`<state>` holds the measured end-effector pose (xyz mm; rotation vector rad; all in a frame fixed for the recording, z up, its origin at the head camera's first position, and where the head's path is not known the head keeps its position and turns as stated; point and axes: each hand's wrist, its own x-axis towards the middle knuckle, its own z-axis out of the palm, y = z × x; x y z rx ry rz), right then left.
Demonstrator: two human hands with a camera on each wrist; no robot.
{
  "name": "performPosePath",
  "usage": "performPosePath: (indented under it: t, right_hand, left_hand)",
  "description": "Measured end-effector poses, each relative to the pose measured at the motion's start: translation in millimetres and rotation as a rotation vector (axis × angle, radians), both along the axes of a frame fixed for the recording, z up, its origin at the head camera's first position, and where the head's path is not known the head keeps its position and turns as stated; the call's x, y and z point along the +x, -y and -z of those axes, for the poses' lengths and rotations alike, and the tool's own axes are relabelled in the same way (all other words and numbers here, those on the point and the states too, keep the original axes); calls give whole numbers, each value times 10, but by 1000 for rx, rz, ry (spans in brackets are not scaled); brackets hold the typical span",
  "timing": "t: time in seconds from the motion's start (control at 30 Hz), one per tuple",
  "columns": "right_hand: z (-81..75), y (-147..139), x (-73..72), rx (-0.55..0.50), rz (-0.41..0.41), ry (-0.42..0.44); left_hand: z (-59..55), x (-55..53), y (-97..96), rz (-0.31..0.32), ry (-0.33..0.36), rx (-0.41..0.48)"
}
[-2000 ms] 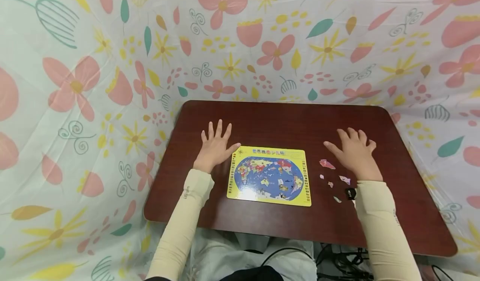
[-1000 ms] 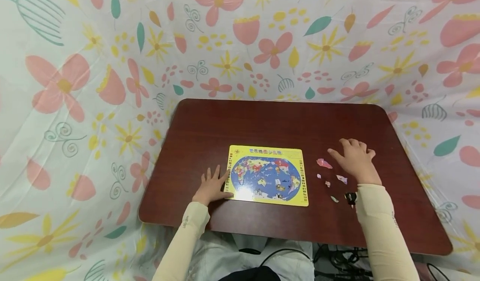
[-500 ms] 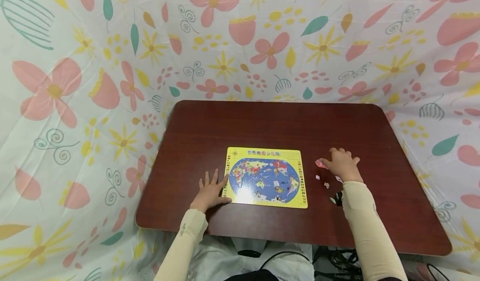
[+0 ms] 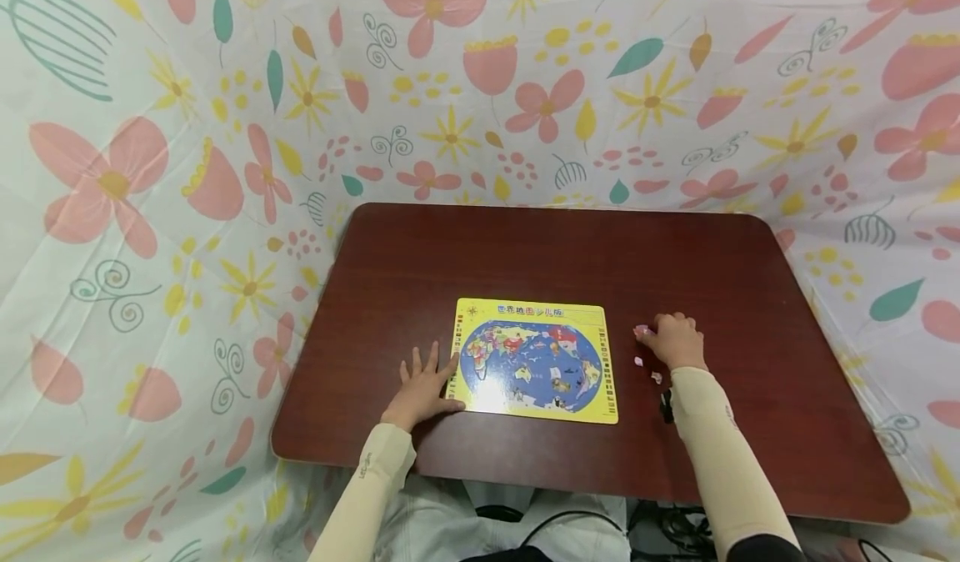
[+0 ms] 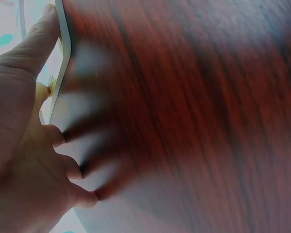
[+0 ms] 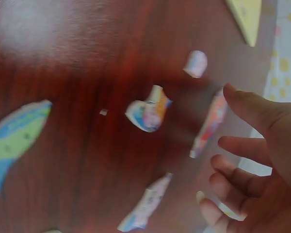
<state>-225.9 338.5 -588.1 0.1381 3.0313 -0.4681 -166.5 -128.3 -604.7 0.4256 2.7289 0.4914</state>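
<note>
A yellow-bordered world map puzzle board [image 4: 536, 362] lies flat on the brown table. My left hand [image 4: 422, 391] has its fingers spread, with the thumb and index finger at the board's left edge. On the right, my right hand [image 4: 677, 343] is beside a pink-red puzzle piece [image 4: 641, 330]. In the right wrist view the thumb tip meets the end of that piece [image 6: 211, 124], while the other fingers stay loosely bent and apart from it. Near it lie a small pale piece [image 6: 196, 64], a multicoloured piece [image 6: 150, 110], a long pinkish piece [image 6: 145, 204] and a green-blue piece [image 6: 17, 141].
The table [image 4: 420, 253] has rounded corners, and its front edge is close to the person's lap. Flower-printed cloth [image 4: 547, 103] hangs behind and at the sides. Black cables [image 4: 686, 529] lie below the table at the right.
My left hand has come down from above the board's upper left to its lower left edge. The right hand has moved left and down to the pink-red piece.
</note>
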Motion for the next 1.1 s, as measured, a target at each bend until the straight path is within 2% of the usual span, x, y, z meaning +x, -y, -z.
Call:
performPosePath:
  t: [0.13,0.3,0.43,0.57,0.67,0.83,1.1]
  right_hand:
    - [73,-2,8,-1,10,-32]
    - [154,-5,26,-6,28,-117]
    - [169,-22,8,-3,25,-163]
    - [157,-13,16,-7,13,-168]
    - [128,11,37,-13,14,-160]
    - [30,82,56,-14,15,-196]
    - [-187,284,-12,-37,-21,-252]
  left_hand:
    - [-8,-1,-9,-6,20,-2]
    - [6,-2,-6,-6,20,3]
    - [19,-12,-2,-6,6,15]
    - [20,-11,5,-11,9,23]
    - [15,-5,9,-8,13,15]
    - [13,-3,16,-6,5,16]
    - [15,-10,0,-11,11,18]
